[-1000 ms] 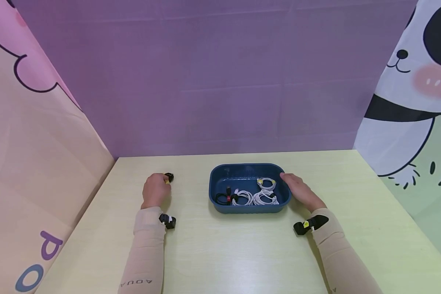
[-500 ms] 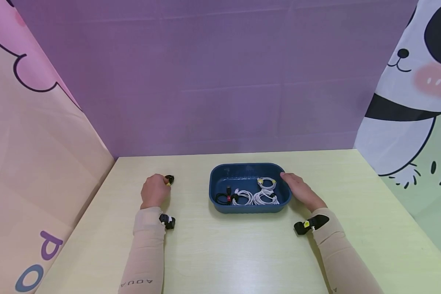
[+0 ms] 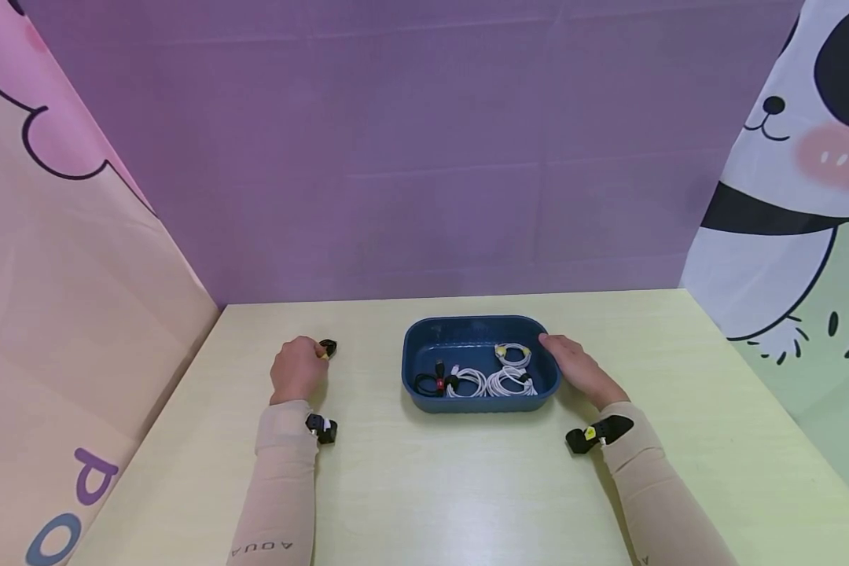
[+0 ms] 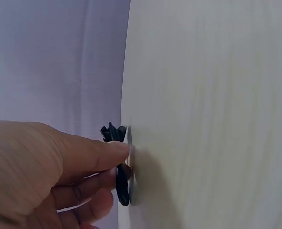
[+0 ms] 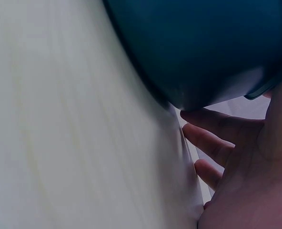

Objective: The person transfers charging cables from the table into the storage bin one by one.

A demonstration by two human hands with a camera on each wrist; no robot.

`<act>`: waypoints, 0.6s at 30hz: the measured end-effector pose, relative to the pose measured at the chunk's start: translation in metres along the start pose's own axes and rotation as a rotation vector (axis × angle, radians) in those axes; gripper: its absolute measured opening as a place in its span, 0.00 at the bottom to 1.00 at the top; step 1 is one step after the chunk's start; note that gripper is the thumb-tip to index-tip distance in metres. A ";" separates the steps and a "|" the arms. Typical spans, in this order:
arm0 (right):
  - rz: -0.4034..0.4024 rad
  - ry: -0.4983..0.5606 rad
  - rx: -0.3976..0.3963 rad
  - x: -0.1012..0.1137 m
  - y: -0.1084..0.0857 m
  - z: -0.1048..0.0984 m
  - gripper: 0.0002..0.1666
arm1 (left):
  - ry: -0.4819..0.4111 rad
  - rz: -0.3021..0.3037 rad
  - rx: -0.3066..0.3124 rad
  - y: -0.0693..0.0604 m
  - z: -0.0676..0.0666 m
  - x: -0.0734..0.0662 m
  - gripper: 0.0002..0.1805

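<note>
At the left of the table, my left hand point(image 3: 299, 369) pinches a small coiled black cable point(image 3: 328, 347) between thumb and fingers. In the left wrist view the black cable point(image 4: 122, 188) sits against a thin pale ring point(image 4: 133, 183), close to the tabletop; whether they are one piece I cannot tell. My right hand point(image 3: 578, 368) holds the right end of a dark blue bin point(image 3: 481, 404), thumb at the rim and fingers along its side. Inside the bin lie several coils: white cables point(image 3: 512, 383) and a black cable point(image 3: 428, 385) with a red bit.
The pale wooden table point(image 3: 424, 487) spreads around the bin and both hands. A purple cloth point(image 3: 424, 157) rises behind its far edge. Printed cloths stand at the left point(image 3: 78, 314) and right point(image 3: 806, 314). Small black cameras point(image 3: 321, 428) are strapped to both wrists.
The black cable between my left fingers has tilted slightly and shifted a touch to the right. My right hand and the bin have stayed in place.
</note>
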State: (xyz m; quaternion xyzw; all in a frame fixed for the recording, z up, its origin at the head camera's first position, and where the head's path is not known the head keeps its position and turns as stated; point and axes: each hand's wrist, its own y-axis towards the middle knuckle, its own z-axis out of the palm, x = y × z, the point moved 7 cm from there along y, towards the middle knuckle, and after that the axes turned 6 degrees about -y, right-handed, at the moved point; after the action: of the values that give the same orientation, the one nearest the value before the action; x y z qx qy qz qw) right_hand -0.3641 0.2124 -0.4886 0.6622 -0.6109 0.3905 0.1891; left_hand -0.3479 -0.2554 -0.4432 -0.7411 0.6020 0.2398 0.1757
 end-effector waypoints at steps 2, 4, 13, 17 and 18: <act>0.005 -0.001 0.003 -0.001 0.000 0.000 0.55 | -0.011 0.002 -0.009 0.000 0.000 -0.001 0.12; 0.005 0.003 0.004 -0.001 0.000 0.001 0.55 | -0.021 0.003 -0.022 0.001 -0.001 -0.002 0.12; 0.001 0.008 0.007 0.001 0.000 0.000 0.54 | -0.032 0.063 -0.100 0.005 -0.010 -0.013 0.11; -0.012 0.005 0.008 0.001 0.000 0.000 0.53 | -0.042 0.084 -0.120 0.005 -0.013 -0.017 0.10; -0.011 0.005 0.008 0.001 0.000 0.000 0.53 | -0.045 0.087 -0.122 0.005 -0.013 -0.018 0.10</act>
State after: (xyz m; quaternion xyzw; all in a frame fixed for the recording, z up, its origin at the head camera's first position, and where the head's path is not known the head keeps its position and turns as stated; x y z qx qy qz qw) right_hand -0.3644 0.2114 -0.4877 0.6654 -0.6051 0.3936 0.1902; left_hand -0.3532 -0.2493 -0.4218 -0.7179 0.6139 0.3001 0.1330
